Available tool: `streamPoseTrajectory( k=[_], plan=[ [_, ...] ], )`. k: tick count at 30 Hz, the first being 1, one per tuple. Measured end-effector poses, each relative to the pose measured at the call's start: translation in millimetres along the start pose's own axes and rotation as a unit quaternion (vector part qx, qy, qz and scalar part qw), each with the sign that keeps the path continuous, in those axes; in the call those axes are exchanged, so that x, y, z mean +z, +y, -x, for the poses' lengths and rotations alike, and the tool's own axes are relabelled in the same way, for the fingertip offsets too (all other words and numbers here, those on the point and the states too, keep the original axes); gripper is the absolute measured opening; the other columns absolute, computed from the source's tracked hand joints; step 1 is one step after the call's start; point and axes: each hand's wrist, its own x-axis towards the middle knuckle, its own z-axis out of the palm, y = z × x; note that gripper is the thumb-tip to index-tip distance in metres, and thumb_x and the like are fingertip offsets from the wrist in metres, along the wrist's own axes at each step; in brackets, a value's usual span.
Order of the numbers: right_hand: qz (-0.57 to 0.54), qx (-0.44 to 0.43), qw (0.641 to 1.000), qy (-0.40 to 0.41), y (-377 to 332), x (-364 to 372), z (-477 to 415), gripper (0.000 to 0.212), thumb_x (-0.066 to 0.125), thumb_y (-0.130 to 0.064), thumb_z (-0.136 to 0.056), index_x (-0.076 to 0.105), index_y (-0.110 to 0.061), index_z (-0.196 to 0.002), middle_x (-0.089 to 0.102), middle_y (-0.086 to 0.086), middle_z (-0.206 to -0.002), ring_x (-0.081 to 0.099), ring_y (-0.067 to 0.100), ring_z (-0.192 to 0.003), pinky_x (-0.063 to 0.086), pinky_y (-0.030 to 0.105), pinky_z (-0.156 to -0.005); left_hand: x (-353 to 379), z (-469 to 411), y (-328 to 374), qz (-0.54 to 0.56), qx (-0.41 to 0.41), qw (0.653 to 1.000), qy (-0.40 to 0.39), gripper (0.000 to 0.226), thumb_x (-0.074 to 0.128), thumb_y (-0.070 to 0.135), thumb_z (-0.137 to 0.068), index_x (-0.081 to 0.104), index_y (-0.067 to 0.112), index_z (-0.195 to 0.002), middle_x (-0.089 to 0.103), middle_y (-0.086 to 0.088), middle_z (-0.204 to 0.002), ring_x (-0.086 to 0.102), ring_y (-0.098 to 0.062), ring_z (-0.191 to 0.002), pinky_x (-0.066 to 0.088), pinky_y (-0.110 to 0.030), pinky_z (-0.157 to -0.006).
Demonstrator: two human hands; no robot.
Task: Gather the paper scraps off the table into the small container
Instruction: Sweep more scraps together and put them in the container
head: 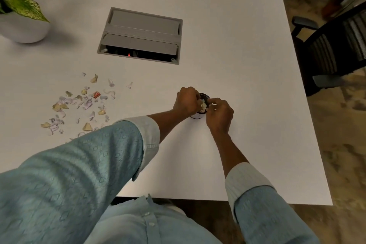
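Observation:
A small round container [198,115] with a dark rim and a white wall stands on the white table [237,55], mostly hidden between my two hands. My left hand [186,103] is curled over its mouth and holds a bunch of paper scraps [202,105] right above the opening. My right hand [219,115] is on the container's right side, with its fingers pinching the rim. Several loose paper scraps [83,103], white, tan and one red-striped, lie scattered on the table well to the left of the container.
A grey cable hatch [140,35] is set into the table behind the container. A white pot with a green plant [21,25] stands at the far left. A black office chair [336,49] is beyond the table's right edge.

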Motion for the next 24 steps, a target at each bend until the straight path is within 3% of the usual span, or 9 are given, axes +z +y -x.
streamPoseTrajectory(
  k=[4, 7, 10, 13, 16, 19, 21, 24],
  plan=[
    [-0.027, -0.022, 0.999, 0.015, -3.5, 5.8, 15.4, 0.020, 0.065, -0.001, -0.089, 0.076, -0.014, -0.098, 0.071, 0.008, -0.104, 0.070, 0.025, -0.093, 0.053, 0.024, -0.077, -13.3, 8.4, -17.3, -0.005, -0.015, 0.999, 0.041, 0.021, 0.071, 0.036, -0.093, 0.077, 0.016, -0.091, 0.076, -0.003, -0.086, 0.070, -0.024, -0.081, 0.059, -0.037, -0.073],
    [-0.058, -0.053, 0.997, -0.017, -5.6, 18.7, 41.2, 0.017, 0.068, -0.001, -0.087, 0.076, -0.014, -0.096, 0.072, 0.008, -0.102, 0.071, 0.024, -0.091, 0.060, 0.031, -0.079, -25.8, 24.7, -52.8, -0.049, -0.023, 0.998, 0.033, 0.022, 0.070, 0.040, -0.093, 0.075, 0.020, -0.088, 0.075, 0.002, -0.085, 0.068, -0.021, -0.078, 0.057, -0.035, -0.071],
    [-0.073, -0.071, 0.988, -0.115, -5.9, 38.9, 73.3, 0.015, 0.076, -0.010, -0.085, 0.075, -0.018, -0.098, 0.071, 0.001, -0.099, 0.069, 0.013, -0.075, 0.062, 0.036, -0.073, -42.2, 50.5, -107.4, -0.107, -0.029, 0.994, 0.015, 0.017, 0.067, 0.035, -0.094, 0.070, 0.019, -0.091, 0.071, 0.001, -0.093, 0.067, -0.024, -0.087, 0.057, -0.038, -0.074],
    [-0.047, -0.069, 0.969, -0.233, -2.5, 60.6, 105.7, 0.031, 0.084, -0.022, -0.080, 0.071, -0.023, -0.109, 0.066, -0.001, -0.100, 0.066, 0.011, -0.072, 0.060, 0.040, -0.075, -57.8, 80.8, -164.4, -0.200, -0.018, 0.979, -0.021, 0.024, 0.067, 0.031, -0.094, 0.067, 0.015, -0.113, 0.064, -0.005, -0.117, 0.058, -0.027, -0.113, 0.056, -0.043, -0.080],
    [0.000, -0.068, 0.944, -0.322, -0.4, 78.4, 132.1, 0.063, 0.088, -0.039, -0.074, 0.060, -0.024, -0.128, 0.058, 0.001, -0.116, 0.066, 0.016, -0.092, 0.059, 0.041, -0.084, -70.9, 111.4, -207.5, -0.241, -0.022, 0.970, -0.025, 0.055, 0.074, 0.033, -0.089, 0.056, 0.009, -0.136, 0.052, -0.009, -0.142, 0.044, -0.029, -0.136, 0.058, -0.045, -0.088],
    [0.068, -0.080, 0.919, -0.381, -2.9, 92.8, 146.9, 0.092, 0.088, -0.050, -0.070, 0.042, -0.026, -0.145, 0.044, 0.003, -0.134, 0.056, 0.022, -0.118, 0.055, 0.043, -0.096, -75.3, 130.8, -234.9, -0.265, -0.014, 0.962, -0.060, 0.085, 0.074, 0.040, -0.089, 0.034, 0.006, -0.156, 0.022, -0.014, -0.169, 0.018, -0.034, -0.157, 0.042, -0.051, -0.116],
    [0.097, -0.104, 0.906, -0.399, -6.8, 100.6, 152.8, 0.102, 0.088, -0.051, -0.069, 0.033, -0.025, -0.151, 0.038, 0.004, -0.139, 0.051, 0.022, -0.125, 0.054, 0.043, -0.097, -75.8, 136.0, -245.2, -0.253, -0.012, 0.963, -0.095, 0.097, 0.070, 0.048, -0.091, 0.019, 0.009, -0.163, 0.001, -0.010, -0.174, 0.000, -0.029, -0.161, 0.028, -0.051, -0.125],
    [0.112, -0.133, 0.898, -0.404, -14.0, 110.0, 155.7, 0.108, 0.089, -0.043, -0.072, 0.025, -0.021, -0.156, 0.032, 0.006, -0.142, 0.045, 0.023, -0.129, 0.055, 0.043, -0.095, -71.9, 137.0, -246.5, -0.219, 0.000, 0.966, -0.139, 0.104, 0.065, 0.058, -0.091, 0.010, 0.008, -0.164, -0.007, -0.009, -0.174, -0.007, -0.025, -0.161, 0.020, -0.050, -0.129]
  ],
)
